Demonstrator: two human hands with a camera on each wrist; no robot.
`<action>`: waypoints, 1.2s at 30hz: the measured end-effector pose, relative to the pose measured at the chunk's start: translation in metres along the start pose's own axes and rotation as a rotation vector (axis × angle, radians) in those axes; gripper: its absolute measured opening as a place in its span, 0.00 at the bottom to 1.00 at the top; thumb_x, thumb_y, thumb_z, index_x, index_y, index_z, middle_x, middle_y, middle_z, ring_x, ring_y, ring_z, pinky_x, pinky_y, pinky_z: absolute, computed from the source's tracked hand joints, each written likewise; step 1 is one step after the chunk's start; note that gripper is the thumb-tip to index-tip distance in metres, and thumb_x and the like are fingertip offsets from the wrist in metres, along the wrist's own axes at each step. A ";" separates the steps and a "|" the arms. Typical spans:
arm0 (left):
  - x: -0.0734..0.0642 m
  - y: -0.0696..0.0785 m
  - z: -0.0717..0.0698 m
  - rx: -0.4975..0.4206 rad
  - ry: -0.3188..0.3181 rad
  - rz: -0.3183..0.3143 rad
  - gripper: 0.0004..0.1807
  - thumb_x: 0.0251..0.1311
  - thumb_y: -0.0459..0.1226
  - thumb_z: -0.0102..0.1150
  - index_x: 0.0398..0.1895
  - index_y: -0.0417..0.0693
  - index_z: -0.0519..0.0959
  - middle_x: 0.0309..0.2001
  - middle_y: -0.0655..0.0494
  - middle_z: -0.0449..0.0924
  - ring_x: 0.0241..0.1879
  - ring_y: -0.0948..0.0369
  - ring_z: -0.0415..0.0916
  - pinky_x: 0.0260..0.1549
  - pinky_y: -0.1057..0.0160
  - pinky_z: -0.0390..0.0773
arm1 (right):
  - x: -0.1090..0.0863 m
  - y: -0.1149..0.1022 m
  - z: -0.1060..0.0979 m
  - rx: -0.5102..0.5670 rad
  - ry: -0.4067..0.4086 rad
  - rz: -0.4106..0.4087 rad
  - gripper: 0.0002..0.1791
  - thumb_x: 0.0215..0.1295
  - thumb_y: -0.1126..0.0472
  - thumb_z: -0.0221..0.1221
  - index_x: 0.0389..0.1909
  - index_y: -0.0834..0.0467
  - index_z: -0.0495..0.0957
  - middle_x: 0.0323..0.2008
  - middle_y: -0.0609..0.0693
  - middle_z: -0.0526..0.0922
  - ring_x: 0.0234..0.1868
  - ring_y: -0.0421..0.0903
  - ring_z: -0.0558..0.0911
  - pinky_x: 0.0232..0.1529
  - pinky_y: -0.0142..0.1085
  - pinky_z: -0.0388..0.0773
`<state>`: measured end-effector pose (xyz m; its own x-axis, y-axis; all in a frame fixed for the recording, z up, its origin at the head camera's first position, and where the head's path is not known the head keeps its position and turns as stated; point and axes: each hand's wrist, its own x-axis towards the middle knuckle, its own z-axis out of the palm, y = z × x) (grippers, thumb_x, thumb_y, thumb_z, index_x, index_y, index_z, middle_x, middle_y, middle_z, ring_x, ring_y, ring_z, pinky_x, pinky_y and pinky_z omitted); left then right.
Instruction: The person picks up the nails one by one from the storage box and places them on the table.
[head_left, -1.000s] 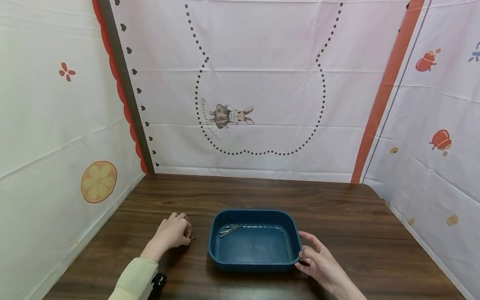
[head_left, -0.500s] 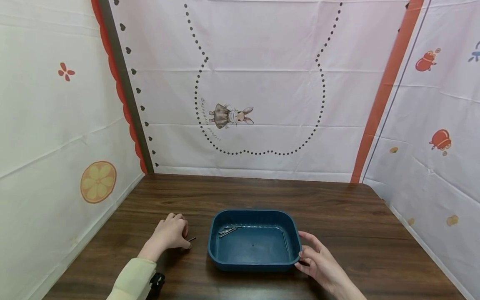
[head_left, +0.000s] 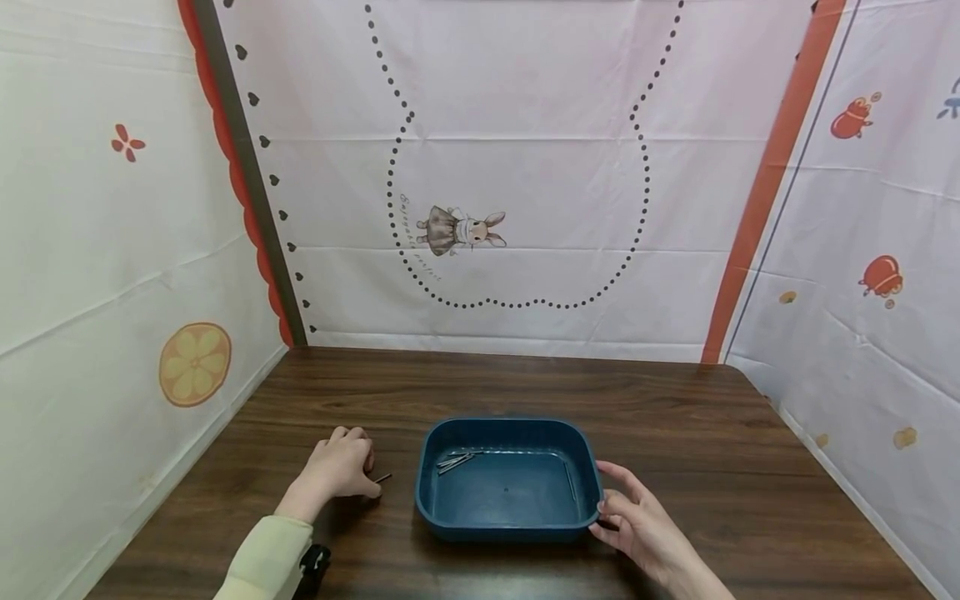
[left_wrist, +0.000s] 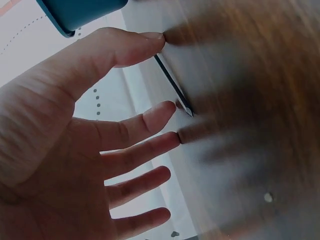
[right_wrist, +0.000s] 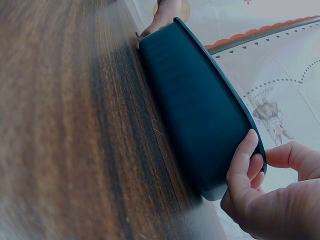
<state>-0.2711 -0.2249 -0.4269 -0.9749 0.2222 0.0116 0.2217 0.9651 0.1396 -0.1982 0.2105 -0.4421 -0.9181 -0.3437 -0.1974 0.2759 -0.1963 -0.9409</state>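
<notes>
A blue plastic bin sits on the table, several thin metal nails gathered at its left and another nail near its right wall. Left of the bin, one nail with a pointed tip lies on the tabletop. My left hand is lowered over this nail, thumb and fingers apart. In the left wrist view the thumb overlaps the nail's far end and the index fingertip is close to its point. My right hand grips the bin's near right corner, fingers bent against the outer wall and thumb at the rim.
The dark wood-grain table reaches back to a white printed cloth. More cloth hangs along the left side and the right side.
My left hand has shifted slightly left, and its thumb has spread away from the fingers, showing more of the nail. The right hand and the bin stay in place.
</notes>
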 end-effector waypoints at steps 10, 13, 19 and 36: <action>0.002 0.002 -0.004 -0.016 -0.034 -0.022 0.19 0.37 0.45 0.76 0.20 0.51 0.71 0.35 0.53 0.69 0.42 0.50 0.64 0.42 0.43 0.70 | 0.001 -0.001 -0.002 0.018 -0.001 0.000 0.32 0.67 0.68 0.49 0.69 0.49 0.52 0.41 0.44 0.77 0.39 0.39 0.81 0.46 0.33 0.81; 0.002 0.003 -0.006 -0.018 -0.046 -0.030 0.20 0.38 0.45 0.77 0.20 0.50 0.72 0.36 0.52 0.69 0.43 0.49 0.64 0.41 0.44 0.70 | 0.001 -0.001 -0.003 0.029 -0.013 0.002 0.32 0.68 0.68 0.48 0.70 0.48 0.51 0.40 0.43 0.77 0.39 0.39 0.81 0.47 0.33 0.81; 0.002 0.004 -0.007 -0.001 -0.057 -0.035 0.20 0.37 0.46 0.77 0.19 0.50 0.72 0.36 0.52 0.69 0.44 0.48 0.65 0.41 0.44 0.71 | 0.000 -0.002 -0.002 0.038 -0.020 0.011 0.32 0.68 0.68 0.48 0.69 0.48 0.51 0.38 0.43 0.76 0.38 0.39 0.80 0.47 0.33 0.81; 0.001 -0.005 -0.018 -0.112 -0.153 0.074 0.17 0.50 0.47 0.71 0.31 0.47 0.76 0.38 0.53 0.74 0.44 0.52 0.66 0.40 0.45 0.69 | 0.001 0.000 -0.003 0.048 -0.022 0.015 0.31 0.69 0.68 0.47 0.70 0.47 0.51 0.38 0.42 0.76 0.38 0.38 0.80 0.47 0.34 0.81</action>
<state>-0.2733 -0.2321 -0.4102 -0.9398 0.3187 -0.1234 0.2806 0.9257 0.2537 -0.2000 0.2131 -0.4434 -0.9074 -0.3667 -0.2051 0.3037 -0.2350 -0.9233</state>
